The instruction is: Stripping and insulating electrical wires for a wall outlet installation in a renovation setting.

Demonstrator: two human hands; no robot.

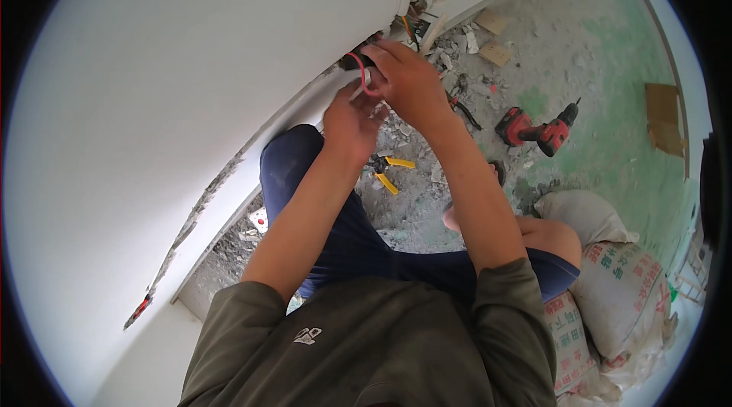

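At the foot of the white wall, a red wire (361,70) loops out beside a dark opening. My right hand (412,87) is closed around the loop's lower end, its fingers bent close to the opening. Just below and to the left, my left hand (352,123) has its fingers curled near the same wire. A small white piece (367,76) shows between the two hands; its kind is unclear. The fingertips of both hands are partly hidden. On the floor below them lies a tool with yellow handles (393,171), probably pliers or wire strippers.
A red and black cordless drill (537,131) lies on the dusty floor to the right. Dark-handled pliers (465,113) lie near my right forearm. Rubble, cardboard (665,119) and full woven sacks (621,296) are around. A groove (191,228) with red wire ends runs along the wall.
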